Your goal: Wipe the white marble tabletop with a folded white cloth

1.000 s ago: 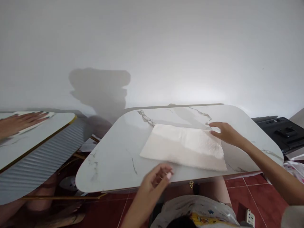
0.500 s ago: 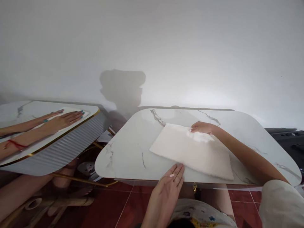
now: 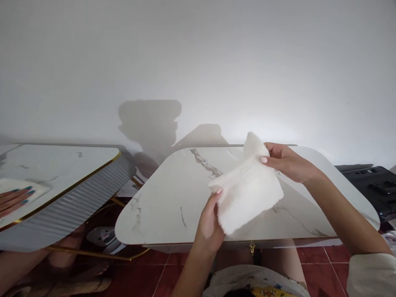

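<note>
A white fluffy cloth (image 3: 250, 192) is lifted above the marble-patterned table (image 3: 154, 210), tilted and partly bunched along its upper side. My left hand (image 3: 212, 220) pinches its left corner, thumb on top and the other fingers hidden behind the cloth. At the upper right edge, my right hand (image 3: 286, 161) grips the cloth between thumb and fingers. A small flap of it sticks up above the right thumb.
Another marble-patterned table (image 3: 80, 165) with a gold rim stands at the left, where another person's hand (image 3: 17, 200) lies on a white cloth (image 3: 34, 185). A black object (image 3: 374, 189) is at the right. Behind rises a pale wall (image 3: 198, 62).
The cloth lay flat on the table and is now raised and creased. My left hand has moved up from the table's front edge and taken its corner. The other person's hands have shifted left.
</note>
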Demonstrator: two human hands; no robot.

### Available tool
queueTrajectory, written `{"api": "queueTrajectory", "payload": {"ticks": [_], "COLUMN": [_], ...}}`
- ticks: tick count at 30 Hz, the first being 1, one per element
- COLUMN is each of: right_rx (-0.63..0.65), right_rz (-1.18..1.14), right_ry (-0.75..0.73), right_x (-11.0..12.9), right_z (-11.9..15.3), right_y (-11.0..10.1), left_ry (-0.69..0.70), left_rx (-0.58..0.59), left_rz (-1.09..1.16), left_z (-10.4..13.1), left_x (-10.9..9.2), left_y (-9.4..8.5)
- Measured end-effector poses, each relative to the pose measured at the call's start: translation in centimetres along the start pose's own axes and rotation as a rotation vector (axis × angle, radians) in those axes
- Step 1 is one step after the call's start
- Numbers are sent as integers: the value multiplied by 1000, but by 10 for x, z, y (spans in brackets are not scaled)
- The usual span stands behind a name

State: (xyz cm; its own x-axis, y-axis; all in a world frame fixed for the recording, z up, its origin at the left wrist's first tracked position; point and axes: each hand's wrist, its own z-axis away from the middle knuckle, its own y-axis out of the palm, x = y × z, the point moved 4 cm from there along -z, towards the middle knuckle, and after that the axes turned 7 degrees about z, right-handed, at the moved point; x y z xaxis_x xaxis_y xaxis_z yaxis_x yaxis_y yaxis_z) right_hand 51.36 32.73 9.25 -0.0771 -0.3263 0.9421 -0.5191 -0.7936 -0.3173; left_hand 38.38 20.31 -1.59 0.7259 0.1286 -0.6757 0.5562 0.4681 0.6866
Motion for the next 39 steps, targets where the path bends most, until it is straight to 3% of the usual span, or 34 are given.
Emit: {"api": "queueTrajectory", "payload": {"ticks": [3,6,9,12,18,21,23,26,28,30,32,35,39], "right_rx": [-208,-398,-344,-227,-393,-271,-216,-219,-163,-126,-129,-159,-253], "right_rz": [178,347,397,464,632,535,459,399,356,335,344,262,-198], "right_ry": [58,77,-31,-140,-222,-150,-19,210,317,329,308,354,462], "right_x": [-2,-3,1,9,36,21,-11,-72,-105,-121,-124,-120,-113], "right_z": [10,17,22,33,60,36,10,-18,-21,-16,-11,-11,-19], "right_y": [-4,-7,-1,14,33,29,24,25,35,48,58,67,71], "left_ry": [270,650,988,1200,1459,1362,1079,696,478,407,415,444,460], "left_rx": [9,-24,-80,-107,-238,-183,-134,-159,-193,-167,-158,-156,-131], "left_rz": [-117,-320,-498,-595,-690,-736,-789,-915,-990,-963,-955,-1013,-857], "left_z": [-4,1,16,42,97,73,28,-41,-69,-77,-73,-64,-68], "left_x": [-17,-39,-61,-73,-90,-104,-108,-97,-84,-72,-64,-59,-69], "left_y": [1,8,16,19,23,24,10,-33,-65,-86,-94,-89,-73]}}
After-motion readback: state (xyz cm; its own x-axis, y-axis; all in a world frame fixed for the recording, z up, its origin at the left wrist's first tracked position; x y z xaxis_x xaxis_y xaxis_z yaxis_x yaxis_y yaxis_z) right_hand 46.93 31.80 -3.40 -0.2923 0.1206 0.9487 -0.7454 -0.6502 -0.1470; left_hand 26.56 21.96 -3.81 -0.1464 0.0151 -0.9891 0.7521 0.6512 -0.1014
